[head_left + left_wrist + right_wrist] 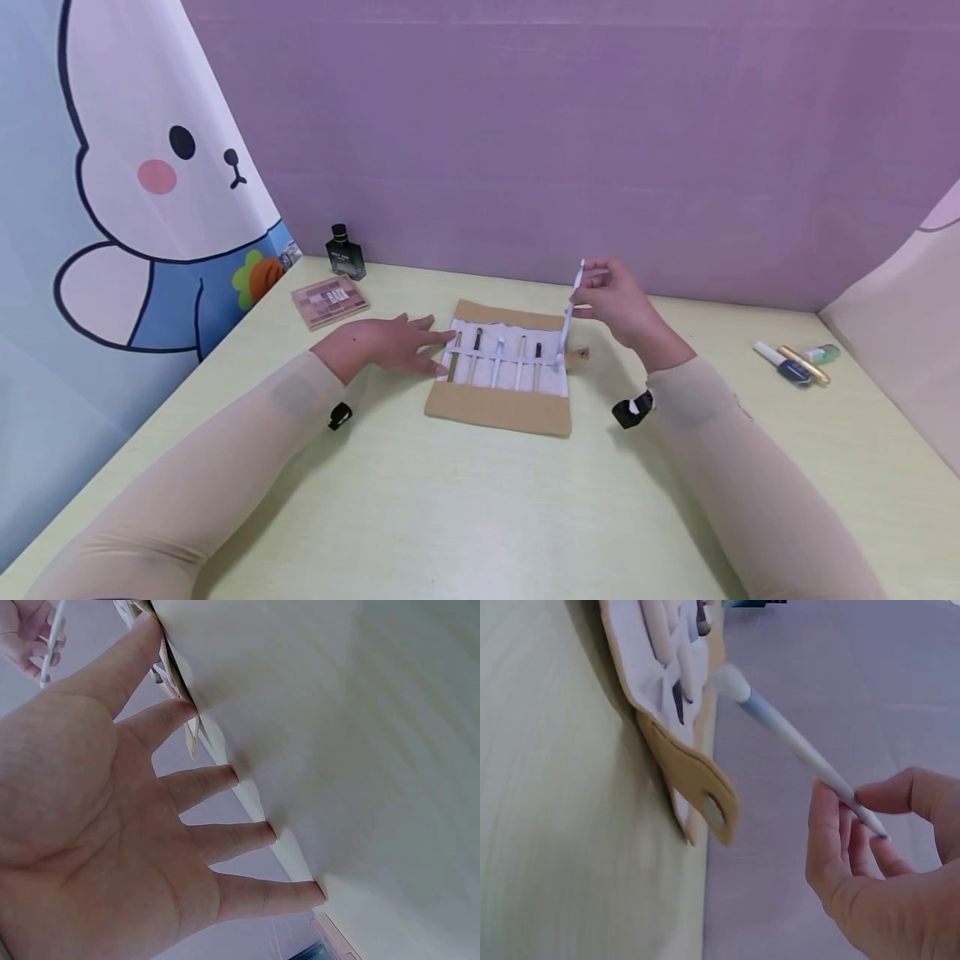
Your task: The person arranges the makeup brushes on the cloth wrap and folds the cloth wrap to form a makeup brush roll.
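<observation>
A tan brush roll (pixel 498 412) with a white lining lies unfolded on the table, and several makeup brushes sit under its elastic strip. My right hand (pixel 617 307) pinches the handle of a white makeup brush (pixel 568 318) between thumb and fingers. That brush tilts with its pale bristles down, by the right end of the strip; in the right wrist view its head (pixel 731 682) hangs beside the roll. My left hand (pixel 397 343) has its fingers spread, with the thumb at the roll's left edge. In the left wrist view, the fingertips of the left hand (pixel 127 802) rest on the table.
A black bottle (pixel 346 254) and a pink palette (pixel 330 302) are at the back left. On the right lie a dark bottle with a white cap (pixel 783 365), a gold tube (pixel 804 364) and a green bottle (pixel 822 354). A snap tab (pixel 579 358) sticks out from the roll's right side.
</observation>
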### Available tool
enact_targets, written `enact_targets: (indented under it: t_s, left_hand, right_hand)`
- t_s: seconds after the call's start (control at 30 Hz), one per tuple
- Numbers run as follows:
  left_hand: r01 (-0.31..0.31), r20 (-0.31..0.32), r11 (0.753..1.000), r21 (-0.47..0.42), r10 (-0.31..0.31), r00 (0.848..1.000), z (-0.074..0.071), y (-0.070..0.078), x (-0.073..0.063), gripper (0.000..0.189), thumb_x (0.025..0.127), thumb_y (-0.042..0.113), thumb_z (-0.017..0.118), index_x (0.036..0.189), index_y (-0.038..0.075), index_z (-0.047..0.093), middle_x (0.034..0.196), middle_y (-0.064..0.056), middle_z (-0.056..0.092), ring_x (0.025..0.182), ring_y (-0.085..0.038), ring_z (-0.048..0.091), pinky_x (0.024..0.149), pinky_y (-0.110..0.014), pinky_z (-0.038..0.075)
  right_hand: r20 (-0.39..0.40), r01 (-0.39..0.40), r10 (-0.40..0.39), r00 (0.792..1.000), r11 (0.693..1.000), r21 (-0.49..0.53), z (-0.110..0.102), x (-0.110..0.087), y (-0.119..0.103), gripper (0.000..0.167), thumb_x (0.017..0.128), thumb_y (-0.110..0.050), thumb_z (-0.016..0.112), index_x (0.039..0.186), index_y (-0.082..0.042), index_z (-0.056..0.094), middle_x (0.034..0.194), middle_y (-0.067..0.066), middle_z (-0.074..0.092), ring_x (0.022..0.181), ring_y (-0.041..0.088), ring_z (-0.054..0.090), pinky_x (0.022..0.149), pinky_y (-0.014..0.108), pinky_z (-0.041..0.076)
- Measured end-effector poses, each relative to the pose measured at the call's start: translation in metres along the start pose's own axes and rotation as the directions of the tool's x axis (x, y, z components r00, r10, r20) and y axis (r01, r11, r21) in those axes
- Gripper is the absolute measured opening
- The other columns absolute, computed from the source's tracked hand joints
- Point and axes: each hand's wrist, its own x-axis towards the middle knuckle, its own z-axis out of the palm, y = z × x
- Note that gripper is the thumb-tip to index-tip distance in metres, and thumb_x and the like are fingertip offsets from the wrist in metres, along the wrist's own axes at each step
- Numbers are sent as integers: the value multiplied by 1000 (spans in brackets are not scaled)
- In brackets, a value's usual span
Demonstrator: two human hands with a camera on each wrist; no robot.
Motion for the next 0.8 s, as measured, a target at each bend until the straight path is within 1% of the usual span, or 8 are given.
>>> enact_targets:
  t_s: [0.23,0.4,0.63,0.8]
  left_hand:
    - [-4,-1,1000,2,4,1000,1,-1,2,78,106,65,53,172,38,20,183,-15,6,165,-57,6,130,-76,17]
    - [-3,-5,1000,3,3,1000,1,-2,3,79,105,66,53,171,39,19,183,-15,5,165,-57,5,130,-76,16]
    - [-1,-2,1000,4,1,1000,2,-2,3,79,105,66,52,171,39,19,183,-14,5,165,-57,5,130,-76,16]
    - [3,-2,1000,2,-3,1000,1,-2,2,79,105,67,53,171,39,20,183,-14,5,165,-56,5,130,-76,16]
  right_hand:
    - [-81,3,-1,997,1000,18,9,12,7,62,97,9,57,153,5,30,109,6,47,92,13,59,90,32,67]
    - [-112,-2,2,994,1000,2,12,15,12,62,98,9,56,153,4,30,109,6,47,93,14,59,92,32,66]
    - [-110,-36,33,993,999,-31,13,14,15,61,98,9,55,154,4,31,112,7,47,98,18,58,97,37,65]
    - [-75,-73,69,995,996,-49,13,13,15,62,98,8,55,155,4,31,115,8,48,101,21,59,104,44,63]
